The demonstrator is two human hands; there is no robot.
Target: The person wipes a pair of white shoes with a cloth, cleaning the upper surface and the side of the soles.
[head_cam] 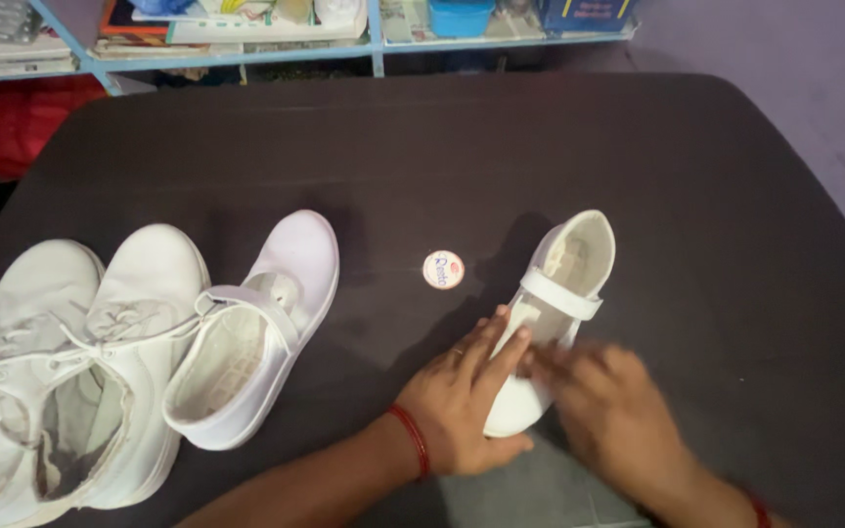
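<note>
I read this as room in home, lived-in, not shop or lab. Dark rounded bench (638, 147) stands close to plain lilac wall (833, 59). Behind it I see light-blue shelf rack (376, 44) crammed with books, papers, blue plastic tub (460, 17), blue box (584, 12). Red cloth bundle (22, 122) stuffed low at left under rack. White shoes on bench look like household footwear: lace-up pair (61, 362), two strap shoes (256, 332).
</note>
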